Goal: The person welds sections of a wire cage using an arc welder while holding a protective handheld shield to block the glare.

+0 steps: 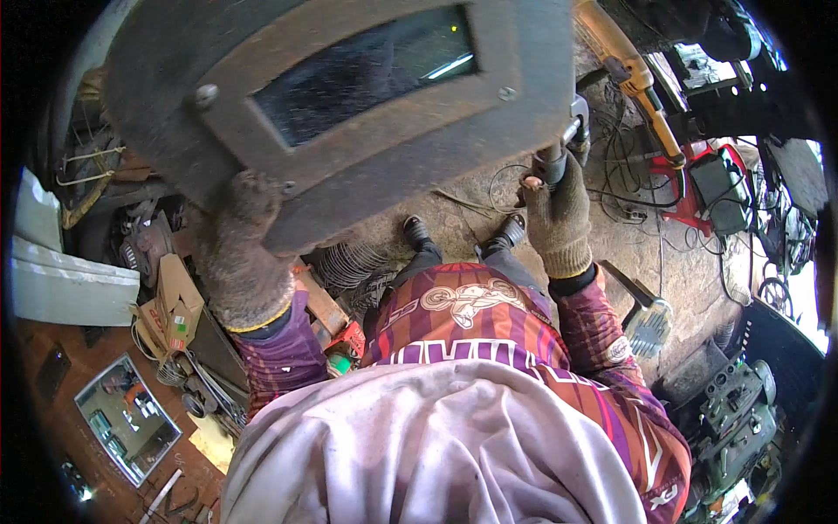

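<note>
Across a rough floor (633, 253) run loops of cable; a foot catching one could trip the wearer. A large dark face shield (393, 131) fills the top of the frame, left and centre, tilted; it blocks some of the view beyond and could hide a hazard. A loose pale cloth (436, 437) hangs at bottom centre and could snag or scorch. The left gloved hand (243, 218) has its grip closed at the shield's lower left; a slack hold could let it swing. The right gloved hand (560, 214), right of centre, has its grip clamped around a dark-handled tool (549, 163), just beside the shield's edge, so the two might knock. A thumb tip shows bare through that glove, open to burns or scrapes.
</note>
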Motion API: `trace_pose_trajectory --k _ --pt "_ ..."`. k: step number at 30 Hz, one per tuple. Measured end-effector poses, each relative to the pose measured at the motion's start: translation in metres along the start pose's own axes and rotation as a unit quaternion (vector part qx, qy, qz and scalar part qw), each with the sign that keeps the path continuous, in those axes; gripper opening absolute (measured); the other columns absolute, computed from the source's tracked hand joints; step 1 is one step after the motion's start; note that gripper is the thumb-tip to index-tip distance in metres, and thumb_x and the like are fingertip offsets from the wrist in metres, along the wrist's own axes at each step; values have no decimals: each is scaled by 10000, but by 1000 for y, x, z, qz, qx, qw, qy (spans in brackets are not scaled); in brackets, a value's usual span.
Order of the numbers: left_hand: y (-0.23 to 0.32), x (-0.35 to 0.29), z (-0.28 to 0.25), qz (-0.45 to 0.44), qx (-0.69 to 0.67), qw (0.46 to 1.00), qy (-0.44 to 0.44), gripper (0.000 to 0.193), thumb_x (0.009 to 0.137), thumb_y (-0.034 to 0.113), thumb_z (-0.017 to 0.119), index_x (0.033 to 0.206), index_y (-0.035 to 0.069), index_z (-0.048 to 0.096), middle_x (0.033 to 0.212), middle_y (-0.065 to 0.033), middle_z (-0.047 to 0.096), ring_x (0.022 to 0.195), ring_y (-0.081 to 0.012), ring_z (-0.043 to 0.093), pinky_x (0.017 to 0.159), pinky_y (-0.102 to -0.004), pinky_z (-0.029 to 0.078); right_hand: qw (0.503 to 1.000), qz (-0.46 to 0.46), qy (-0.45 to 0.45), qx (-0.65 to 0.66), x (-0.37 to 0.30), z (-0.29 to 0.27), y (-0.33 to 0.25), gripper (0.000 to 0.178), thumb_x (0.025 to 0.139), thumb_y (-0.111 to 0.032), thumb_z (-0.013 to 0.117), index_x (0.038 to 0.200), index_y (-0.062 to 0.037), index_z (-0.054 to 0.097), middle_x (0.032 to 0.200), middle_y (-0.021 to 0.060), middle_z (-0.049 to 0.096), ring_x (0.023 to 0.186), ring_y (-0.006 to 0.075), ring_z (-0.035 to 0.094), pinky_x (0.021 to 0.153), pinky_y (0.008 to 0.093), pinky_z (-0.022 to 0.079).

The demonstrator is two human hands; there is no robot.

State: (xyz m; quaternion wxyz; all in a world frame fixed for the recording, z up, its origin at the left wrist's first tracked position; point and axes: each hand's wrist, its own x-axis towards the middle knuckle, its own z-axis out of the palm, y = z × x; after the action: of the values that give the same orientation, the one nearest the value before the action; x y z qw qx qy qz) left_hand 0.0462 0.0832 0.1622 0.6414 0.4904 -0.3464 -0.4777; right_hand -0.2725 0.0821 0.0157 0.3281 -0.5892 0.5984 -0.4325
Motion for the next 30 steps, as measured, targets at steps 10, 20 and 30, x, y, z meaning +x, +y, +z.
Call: trace_pose_trajectory --k 10,20,30 --pt "-8 2 -11 423 569 675 -203 386 722 36 801 1089 90 696 1067 -106 730 1022 -255 712 852 -424 603 997 -52 5 51 -2 8 24 341 1042 -302 536 1181 1 463 923 61 595 711 107 572 617 258 509" --pt "-7 -3 -8 506 636 549 -194 473 733 161 856 1172 144 683 1249 -125 653 1119 -310 652 989 -520 501 997 -60 -11 49 0 2 13 420 957 -177 648 1285 49 514 1159 186 643 1055 294 660 861 334 512" --pt "-22 -2 -32 419 559 681 -220 521 887 115 707 1352 15 494 1262 -183 619 1097 -300 662 973 -437 538 995 -67 -11 77 2 4 19 337 1005 -135 590 1270 47 488 1134 136 623 927 180 656 726 304 571"
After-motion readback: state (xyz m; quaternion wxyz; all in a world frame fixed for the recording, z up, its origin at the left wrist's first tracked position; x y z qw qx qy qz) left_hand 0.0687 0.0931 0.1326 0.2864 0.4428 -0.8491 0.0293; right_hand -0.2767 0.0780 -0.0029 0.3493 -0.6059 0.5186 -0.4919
